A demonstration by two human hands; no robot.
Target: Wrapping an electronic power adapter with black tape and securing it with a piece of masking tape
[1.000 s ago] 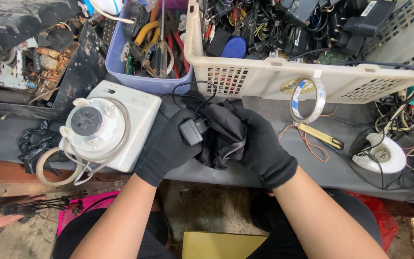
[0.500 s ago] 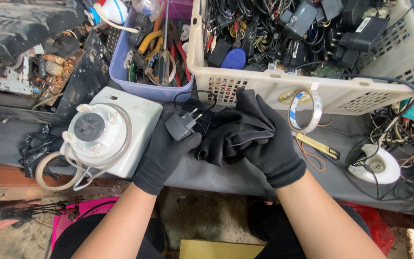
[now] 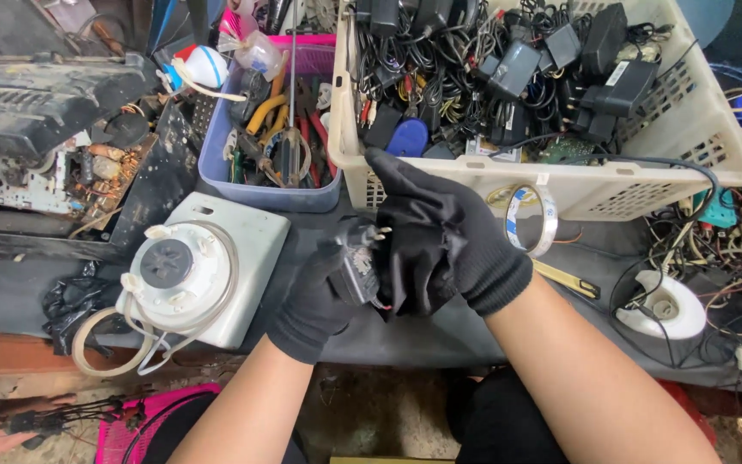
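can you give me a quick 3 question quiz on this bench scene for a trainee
1. True or false: both hands wear black gloves.
2. What does the left hand hold against the right hand?
A. a roll of clear tape
B. a small black plug adapter
C. a screwdriver
3. Fill in: the white basket behind the hands is full of black chargers and ____.

Key
1. True.
2. B, the small black plug adapter, its metal prongs pointing toward the right hand. The roll of clear tape leans on the basket's front wall, and the tools lie in the blue tub.
3. Cables.
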